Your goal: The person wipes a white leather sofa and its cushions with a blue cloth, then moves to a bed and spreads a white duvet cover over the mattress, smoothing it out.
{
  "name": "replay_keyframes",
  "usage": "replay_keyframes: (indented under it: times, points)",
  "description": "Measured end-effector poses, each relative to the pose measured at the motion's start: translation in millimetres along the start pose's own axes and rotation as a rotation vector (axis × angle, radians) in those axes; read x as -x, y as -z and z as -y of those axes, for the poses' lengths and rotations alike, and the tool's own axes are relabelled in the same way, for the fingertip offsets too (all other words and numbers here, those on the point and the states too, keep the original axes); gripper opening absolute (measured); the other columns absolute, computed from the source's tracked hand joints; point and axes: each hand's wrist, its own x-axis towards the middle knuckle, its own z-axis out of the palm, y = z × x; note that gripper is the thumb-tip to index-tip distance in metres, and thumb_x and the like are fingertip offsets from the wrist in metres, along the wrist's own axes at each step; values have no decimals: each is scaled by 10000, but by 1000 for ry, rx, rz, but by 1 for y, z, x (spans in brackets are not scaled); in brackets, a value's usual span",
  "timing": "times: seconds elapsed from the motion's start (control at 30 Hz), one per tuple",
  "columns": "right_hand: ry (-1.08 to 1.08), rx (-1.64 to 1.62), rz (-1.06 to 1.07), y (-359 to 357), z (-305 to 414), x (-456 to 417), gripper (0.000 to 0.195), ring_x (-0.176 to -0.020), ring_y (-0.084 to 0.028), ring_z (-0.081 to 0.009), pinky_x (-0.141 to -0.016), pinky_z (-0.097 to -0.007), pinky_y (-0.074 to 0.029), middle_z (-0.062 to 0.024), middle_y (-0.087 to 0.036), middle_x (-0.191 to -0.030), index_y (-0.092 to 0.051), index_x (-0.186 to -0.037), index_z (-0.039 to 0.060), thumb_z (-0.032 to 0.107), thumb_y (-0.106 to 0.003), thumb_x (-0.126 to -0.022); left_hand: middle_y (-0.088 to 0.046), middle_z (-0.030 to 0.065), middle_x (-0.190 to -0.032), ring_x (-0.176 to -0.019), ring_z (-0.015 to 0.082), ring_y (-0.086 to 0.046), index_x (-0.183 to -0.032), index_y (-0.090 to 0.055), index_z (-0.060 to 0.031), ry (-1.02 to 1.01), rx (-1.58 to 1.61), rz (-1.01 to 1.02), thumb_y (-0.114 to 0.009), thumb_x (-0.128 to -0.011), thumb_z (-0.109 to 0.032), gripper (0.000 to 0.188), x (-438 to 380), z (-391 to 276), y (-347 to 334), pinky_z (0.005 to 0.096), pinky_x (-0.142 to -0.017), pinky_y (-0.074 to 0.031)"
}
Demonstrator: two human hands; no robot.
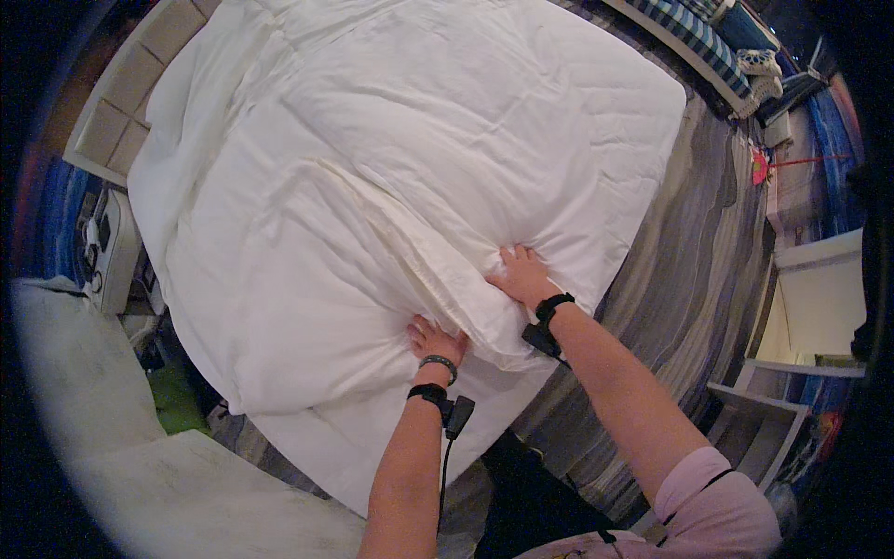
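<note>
A white duvet [447, 140] lies over a bed, creased and puffed up. A long raised fold [412, 258] runs across it down to its near end. My left hand [436, 342] presses on the duvet to the left of that fold, fingers spread. On the right side of the fold, my right hand [520, 276] rests with fingers apart, its tips sunk into the cloth. Creases spread out from both hands. Under the duvet's near edge a white sheet [412, 447] shows on the mattress.
A padded headboard [115, 133] stands at the left, with a bedside cabinet [119, 244] beside it. A pale surface [209, 496] fills the lower left. Patterned carpet [670, 272] runs along the right. A striped sofa [691, 42] and white shelving [761, 405] stand farther off.
</note>
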Motion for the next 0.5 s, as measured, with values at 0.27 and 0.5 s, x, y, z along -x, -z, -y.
replay_keyframes:
  times: [0.27, 0.5]
  points:
    - [10, 69, 13, -3, 5, -10, 699, -1151, -473, -418, -975, -501, -409, -258, -479, -1260, -473, -1311, 32, 483, -637, -803, 37, 182, -1572, -1432, 424, 31, -1503, -265, -178, 65, -193, 56, -548, -843, -487, 782, -11, -6, -6, 520, -1150, -17]
    - [255, 122, 51, 5, -9, -37, 572, -1067, -550, -365, -896, -468, -455, -191, -606, -1084, -603, -1098, 51, 490, -710, -748, 67, 225, -1557, -1419, 461, 51, -1510, 32, -48, 67, -242, 81, -531, -847, -486, 974, -29, 23, -43, 536, -1146, 14]
